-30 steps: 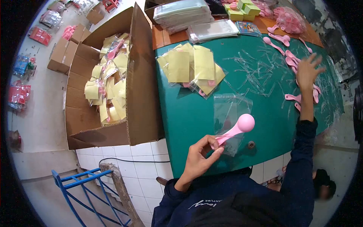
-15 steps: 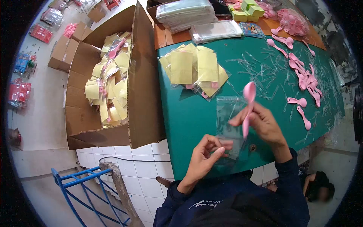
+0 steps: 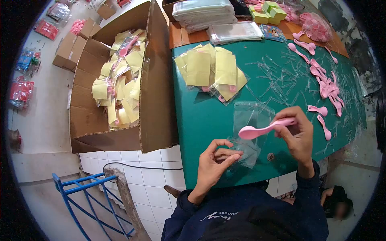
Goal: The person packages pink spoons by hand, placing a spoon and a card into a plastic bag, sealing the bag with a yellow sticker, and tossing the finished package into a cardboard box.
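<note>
Two hands, lower centre: your right hand [image 3: 299, 135] grip is closed on the pink spoon [image 3: 261, 129] by its handle, leaving the bowl free; left hand [image 3: 214, 161] grip pinches clear bag [image 3: 246, 152], steadying it on bench [image 3: 201, 120].

bare green tabletop [image 3: 205, 120] ahead of hands, packet pile [image 3: 211, 70] beyond, loose spoons [image 3: 327, 86] right

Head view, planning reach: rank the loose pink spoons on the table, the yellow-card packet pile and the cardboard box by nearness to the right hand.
1. Loose pink spoons, just right of the right hand.
2. Yellow-card packet pile, up-left on the table.
3. Cardboard box, far left, beside the table.
</note>
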